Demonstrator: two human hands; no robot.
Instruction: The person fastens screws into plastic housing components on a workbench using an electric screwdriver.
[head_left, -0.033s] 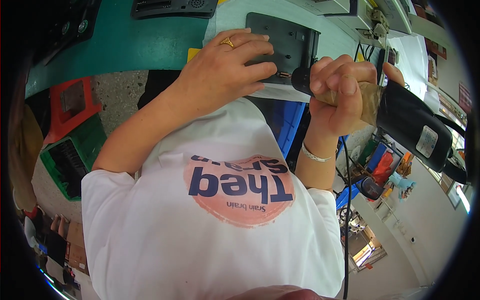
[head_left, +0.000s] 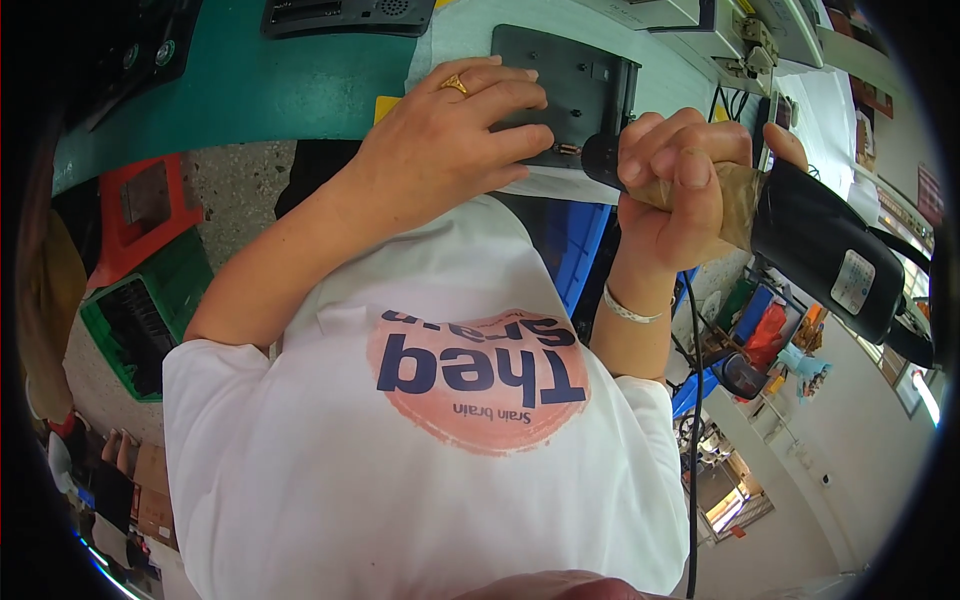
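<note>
A dark grey plastic panel (head_left: pixel 568 80) with small raised posts lies on white sheeting on the bench. My left hand (head_left: pixel 455 130), with a gold ring, rests flat over its left edge, fingers apart. Wrapped round a black electric screwdriver (head_left: pixel 820 240) is my right hand (head_left: pixel 680 180), its grip partly covered in brown tape. The tool is held nearly level at the panel's right, and its dark nose points left. A small metal part (head_left: pixel 568 149) shows between that nose and my left fingers; whether it belongs to the tool or the panel, I cannot tell.
Another black housing (head_left: pixel 345 18) with a speaker grille lies on the green bench mat (head_left: pixel 250 95). Pale equipment (head_left: pixel 700 45) stands at the back right. A black cable (head_left: pixel 693 440) hangs on my right. Left below are a red stool (head_left: pixel 145 210) and a green crate (head_left: pixel 150 310).
</note>
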